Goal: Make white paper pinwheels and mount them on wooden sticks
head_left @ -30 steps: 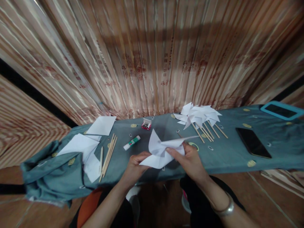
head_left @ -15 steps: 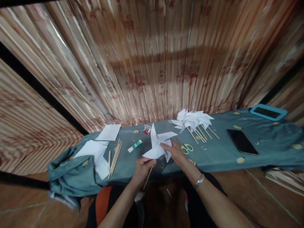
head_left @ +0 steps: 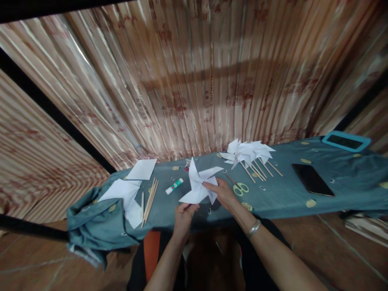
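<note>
A white paper pinwheel (head_left: 196, 189) is held up over the near edge of the cloth-covered table. My left hand (head_left: 184, 213) is closed just beneath its lower blade; the stick is hidden from this angle. With the thumb at the pin in the centre, my right hand (head_left: 222, 191) grips the pinwheel from the right, its other fingers out of sight behind the paper. Green-handled scissors (head_left: 241, 188) lie just beyond my right hand. Left of the pinwheel is a glue stick (head_left: 174, 186), and a small red box of pins (head_left: 187, 165) is partly covered by a blade.
Finished pinwheels (head_left: 250, 152) on sticks are heaped at the back right. Paper sheets (head_left: 141, 169), cut paper (head_left: 121, 190) and several wooden sticks (head_left: 150, 202) lie on the left. A black phone (head_left: 313, 179) and a blue-framed device (head_left: 346, 141) rest on the right.
The pinwheel has tilted slightly and shifted a little left, now covering more of the pin box. Its stick, visible below my left hand before, no longer shows. Both hands keep their hold.
</note>
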The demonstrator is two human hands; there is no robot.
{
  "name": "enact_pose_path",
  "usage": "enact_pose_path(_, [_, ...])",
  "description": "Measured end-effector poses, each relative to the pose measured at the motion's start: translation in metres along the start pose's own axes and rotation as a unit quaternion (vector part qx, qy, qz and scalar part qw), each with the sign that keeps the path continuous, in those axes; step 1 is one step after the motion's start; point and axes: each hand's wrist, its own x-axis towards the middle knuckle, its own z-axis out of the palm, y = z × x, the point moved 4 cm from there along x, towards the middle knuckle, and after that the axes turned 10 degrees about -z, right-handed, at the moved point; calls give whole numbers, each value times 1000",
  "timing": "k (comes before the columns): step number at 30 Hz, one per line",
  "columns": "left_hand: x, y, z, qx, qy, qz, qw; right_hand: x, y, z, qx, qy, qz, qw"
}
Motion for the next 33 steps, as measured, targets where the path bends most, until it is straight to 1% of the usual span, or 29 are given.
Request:
enact_pose_path(3, [4,5,0,31,6,19,999,0,-7,-4,-14,14,-10,1000])
enact_pose_path(6, [1,15,0,53,-5,59,997,-3,-14,-7,-42,18,-20,999])
enact_pose_path(11, [-7,27,0,87,-33,98,991,-13,-28,-7,-88,-12,-38,995])
enact_pose_path(16, [-11,34,1,113,-51,119,985,-21,-43,-7,-140,-36,-79,986])
enact_pose_path(22, [-15,43,-1,133,-43,167,976,-31,-54,-7,-197,-41,-106,974])
enact_pose_path(26, [-15,48,-2,130,-44,179,974,-42,-58,-6,-238,-69,-120,961])
enact_pose_path(27, [-14,49,-2,126,-47,176,975,-45,-60,-5,-248,-79,-134,956])
enact_pose_path(29, [-14,49,-1,115,-54,164,978,-51,-67,-3,-260,-98,-184,943])
enact_pose_path(33, [-14,44,3,92,-68,111,987,-61,-84,4,-286,-129,-302,900])
